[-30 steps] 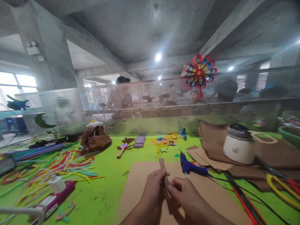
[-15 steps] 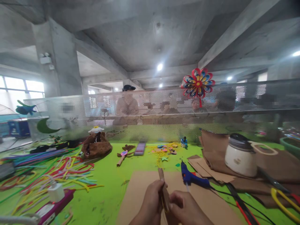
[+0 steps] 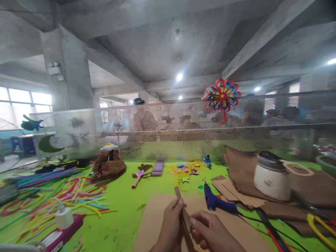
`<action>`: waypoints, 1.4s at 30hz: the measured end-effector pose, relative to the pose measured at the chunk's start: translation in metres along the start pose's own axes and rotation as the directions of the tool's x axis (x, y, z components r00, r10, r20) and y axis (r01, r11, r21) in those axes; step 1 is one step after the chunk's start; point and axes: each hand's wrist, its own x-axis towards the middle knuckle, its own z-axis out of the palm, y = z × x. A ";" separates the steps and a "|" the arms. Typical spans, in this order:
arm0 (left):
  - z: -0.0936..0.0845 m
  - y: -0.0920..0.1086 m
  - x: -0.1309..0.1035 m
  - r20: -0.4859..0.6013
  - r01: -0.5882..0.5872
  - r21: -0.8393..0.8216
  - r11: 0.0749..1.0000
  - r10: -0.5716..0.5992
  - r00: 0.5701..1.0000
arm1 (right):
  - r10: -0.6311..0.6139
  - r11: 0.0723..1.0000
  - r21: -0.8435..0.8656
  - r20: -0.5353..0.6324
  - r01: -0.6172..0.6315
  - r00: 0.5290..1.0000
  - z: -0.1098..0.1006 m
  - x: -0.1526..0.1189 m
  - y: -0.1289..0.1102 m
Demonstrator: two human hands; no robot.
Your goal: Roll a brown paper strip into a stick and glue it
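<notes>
A narrow folded strip of brown paper (image 3: pixel 187 224) points up and away from me above the sheet. My left hand (image 3: pixel 170 224) is closed around its upper part, thumb on top, with the strip's tip sticking out past the fingers. On the other side, my right hand (image 3: pixel 210 229) has its fingers curled and pinches the strip's right edge lower down. A thin yellow bit shows beneath the right fingers, too small to name. Under both hands lies a large sheet of brown paper (image 3: pixel 149 217). A blue glue gun (image 3: pixel 217 202) rests just beyond my right hand.
Scissors with yellow handles (image 3: pixel 315 227), a white jar with a dark lid (image 3: pixel 271 178) and brown paper sheets (image 3: pixel 241 168) lie right. Pipe cleaners (image 3: pixel 78 189) and a power strip (image 3: pixel 67 232) are left. A perforated screen (image 3: pixel 168 147) stands behind; people are beyond it.
My right fingers have shifted slightly along the strip's edge, and the hand looks a little more apart from it. The strip leans a bit more to the left. The view has shifted slightly.
</notes>
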 end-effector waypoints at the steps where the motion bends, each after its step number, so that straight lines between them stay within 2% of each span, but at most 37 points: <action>1: 0.001 -0.002 0.000 0.013 0.000 -0.004 1.000 0.000 1.000 | 0.004 1.000 -0.011 -0.020 -0.004 1.000 0.000 0.002 0.003; 5: 0.003 -0.008 -0.002 0.058 -0.015 -0.020 1.000 0.016 0.998 | -0.029 0.998 -0.052 -0.085 0.025 0.996 0.001 0.007 0.008; 9: 0.004 -0.005 -0.006 0.066 -0.023 -0.043 0.999 0.026 0.997 | -0.042 0.997 -0.075 -0.076 0.036 0.996 0.003 0.004 0.009; 16: 0.002 -0.003 -0.005 0.056 0.019 -0.055 0.998 -0.016 0.998 | -0.049 0.995 -0.086 -0.030 0.047 0.998 0.002 0.008 0.025; 23: 0.008 0.007 -0.013 0.046 0.125 -0.104 0.987 -0.121 0.992 | -0.029 0.997 -0.072 -0.077 0.023 0.997 0.001 0.003 0.017; 29: 0.014 0.013 -0.021 0.175 0.144 -0.145 0.979 -0.118 0.977 | -0.022 0.999 -0.051 -0.108 0.017 0.994 0.000 0.001 0.009; 38: 0.000 -0.007 0.001 0.193 0.135 -0.101 0.986 -0.113 0.975 | -0.076 0.993 -0.095 -0.116 0.066 0.990 -0.006 0.009 0.022; 42: 0.000 -0.005 -0.001 0.202 0.152 -0.107 0.982 -0.129 0.971 | -0.072 0.993 -0.097 -0.116 0.061 0.991 -0.006 0.008 0.021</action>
